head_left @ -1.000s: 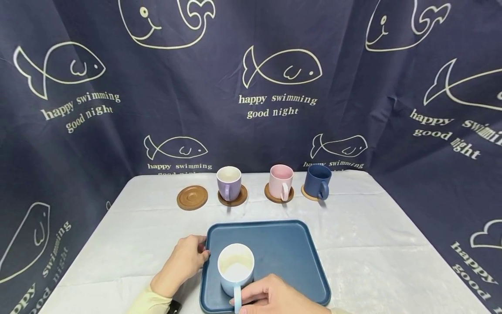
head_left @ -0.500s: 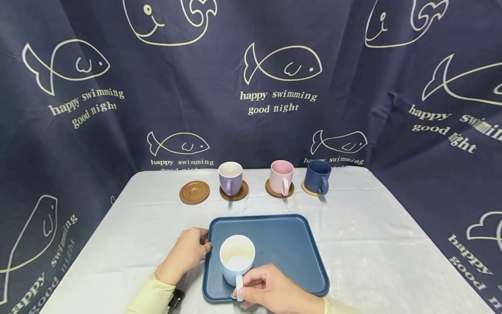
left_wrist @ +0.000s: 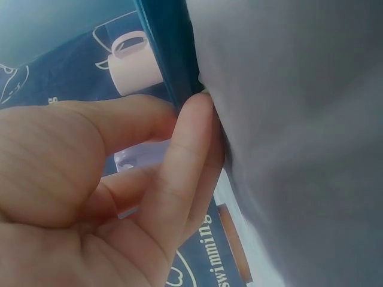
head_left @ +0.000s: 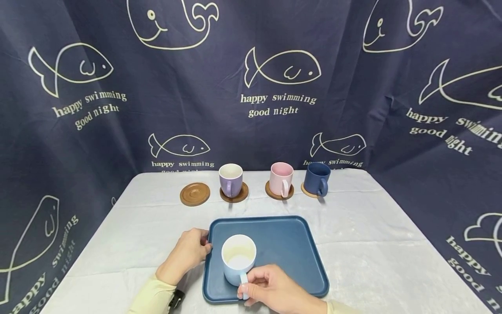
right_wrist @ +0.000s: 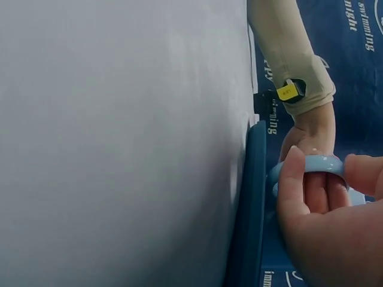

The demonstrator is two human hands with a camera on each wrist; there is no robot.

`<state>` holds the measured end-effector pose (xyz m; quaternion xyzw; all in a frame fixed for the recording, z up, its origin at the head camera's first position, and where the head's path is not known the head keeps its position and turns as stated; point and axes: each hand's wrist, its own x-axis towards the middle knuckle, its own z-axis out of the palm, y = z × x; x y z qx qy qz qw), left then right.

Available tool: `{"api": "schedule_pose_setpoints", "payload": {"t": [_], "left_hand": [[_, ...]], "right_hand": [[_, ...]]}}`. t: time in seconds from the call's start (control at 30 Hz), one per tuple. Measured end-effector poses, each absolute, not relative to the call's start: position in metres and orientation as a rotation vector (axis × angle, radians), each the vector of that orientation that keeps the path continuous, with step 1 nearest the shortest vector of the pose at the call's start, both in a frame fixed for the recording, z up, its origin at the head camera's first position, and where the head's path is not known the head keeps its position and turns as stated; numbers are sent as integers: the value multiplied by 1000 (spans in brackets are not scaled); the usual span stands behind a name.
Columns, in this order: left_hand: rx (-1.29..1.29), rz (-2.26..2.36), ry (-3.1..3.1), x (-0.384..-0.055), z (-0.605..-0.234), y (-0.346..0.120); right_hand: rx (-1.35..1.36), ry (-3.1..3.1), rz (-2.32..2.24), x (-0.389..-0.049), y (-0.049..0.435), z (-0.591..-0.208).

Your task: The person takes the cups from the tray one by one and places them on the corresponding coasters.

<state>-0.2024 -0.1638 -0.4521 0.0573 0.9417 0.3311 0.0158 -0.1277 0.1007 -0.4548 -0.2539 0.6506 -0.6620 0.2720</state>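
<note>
A light blue mug (head_left: 234, 275) with a pale inside stands upright at the left of the blue tray (head_left: 284, 244), its handle toward the front. My right hand (head_left: 276, 288) grips that handle (right_wrist: 323, 162) between thumb and fingers. At the tray's left side, my left hand (head_left: 187, 253) pinches the rim; in the left wrist view the thumb and fingers (left_wrist: 188, 149) close on the tray edge (left_wrist: 170, 54) from both sides. The right wrist view shows the right fingers looped through the handle, with the left forearm beyond.
Behind the tray, a purple mug (head_left: 231, 179), a pink mug (head_left: 280, 178) and a dark blue mug (head_left: 316, 178) each stand on a round coaster. Another brown wooden coaster (head_left: 195, 194) lies at the left with nothing on it. A dark printed curtain (head_left: 274, 131) hangs behind the white-covered table (head_left: 372, 261).
The light blue mug has shifted slightly right, and its handle has turned a little to the right with my right hand. My left hand stays at the tray rim. The head view has shifted slightly.
</note>
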Motion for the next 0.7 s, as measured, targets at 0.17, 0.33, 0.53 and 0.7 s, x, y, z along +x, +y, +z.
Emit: {"api": "schedule_pose_setpoints", "payload": {"t": [0.17, 0.33, 0.53, 0.7], "left_hand": [[187, 1058, 2915, -202, -452, -164], [198, 1067, 2915, -202, -454, -164], [173, 1094, 2886, -202, -454, -165], [158, 1088, 2880, -202, -452, -165]], "right_hand": [[-704, 1911, -1729, -130, 101, -452], [-718, 1990, -1718, -132, 100, -449], [-693, 2049, -1754, -140, 96, -440], [-716, 2167, -1726, -154, 92, -430]]}}
